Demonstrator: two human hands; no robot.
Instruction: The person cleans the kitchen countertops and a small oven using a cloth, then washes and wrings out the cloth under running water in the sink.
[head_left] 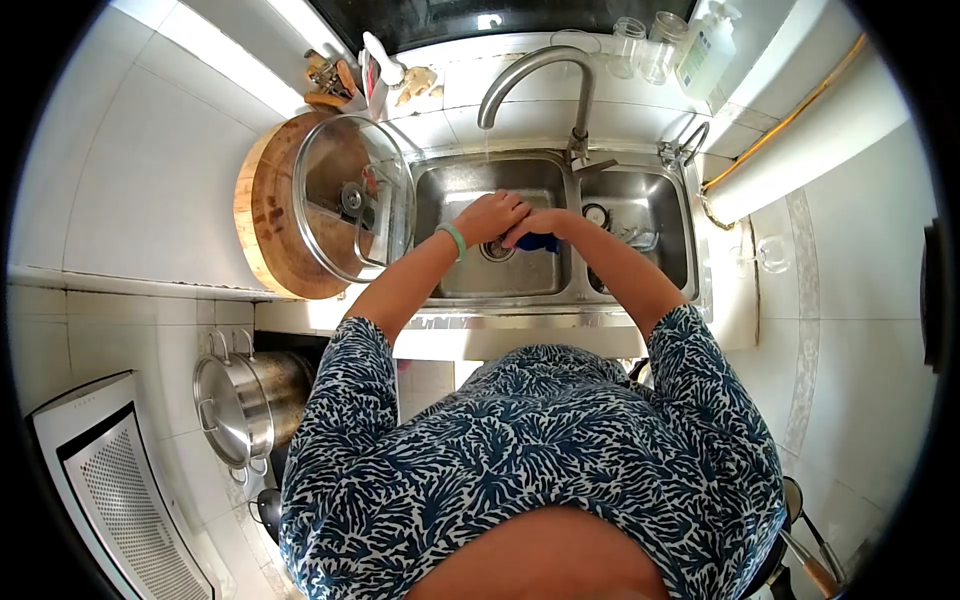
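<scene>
Water appears to fall in a thin stream from the faucet point(535, 80) into the left basin of the sink point(560, 290), where both hands meet over the drain. The left hand point(488, 215), with a green band at the wrist, is curled shut, seemingly around one end of a blue cloth point(540, 241); the right hand point(540, 222) closes over the cloth from above, its fingers bent down on it. The cloth lies near the basin's middle, just above the drain. A glass lid point(352, 198) leans upright at the basin's left edge against a round wooden board point(268, 215); my guess is a swing of the left elbow could knock it into the basin. Wringing hard could also splash over the front rim.
</scene>
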